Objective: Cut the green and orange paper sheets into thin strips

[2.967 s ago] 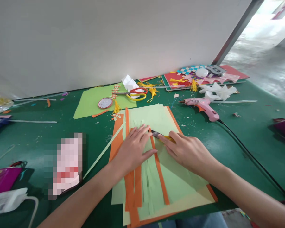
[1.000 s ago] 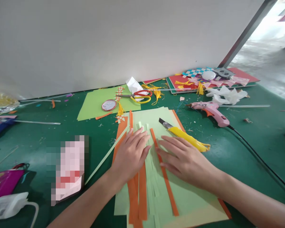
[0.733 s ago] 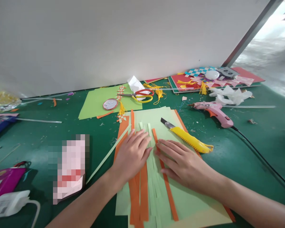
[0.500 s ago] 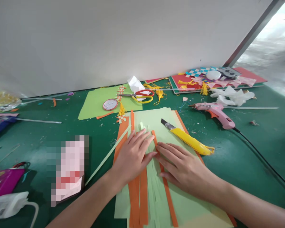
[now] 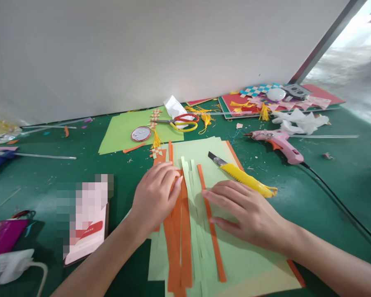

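Note:
Several orange paper strips (image 5: 186, 243) and light green paper strips (image 5: 195, 231) lie lengthwise on light green paper sheets (image 5: 250, 264). My left hand (image 5: 157, 192) is closed over the upper left of the strips, its fingers curled down; what lies under its fingertips is hidden. My right hand (image 5: 247, 210) rests with fingers stretched out, the tips at a separate narrow orange strip (image 5: 214, 233) right of the green ones. A yellow utility knife (image 5: 244, 176), its blade out, lies on the sheets beyond my right hand.
Red-and-yellow-handled scissors (image 5: 185, 122) and a round tin lid (image 5: 141, 133) lie on green paper (image 5: 114, 132) behind. A pink glue gun (image 5: 280, 144) with a cord is at right. On the left are a phone (image 5: 92, 222) and a white charger (image 5: 10, 266). A wall (image 5: 142, 53) stands behind.
My left hand has moved left off the green strips and its fingers have curled. My right hand has shifted slightly right and down, apart from the left; more of the strips' upper ends show.

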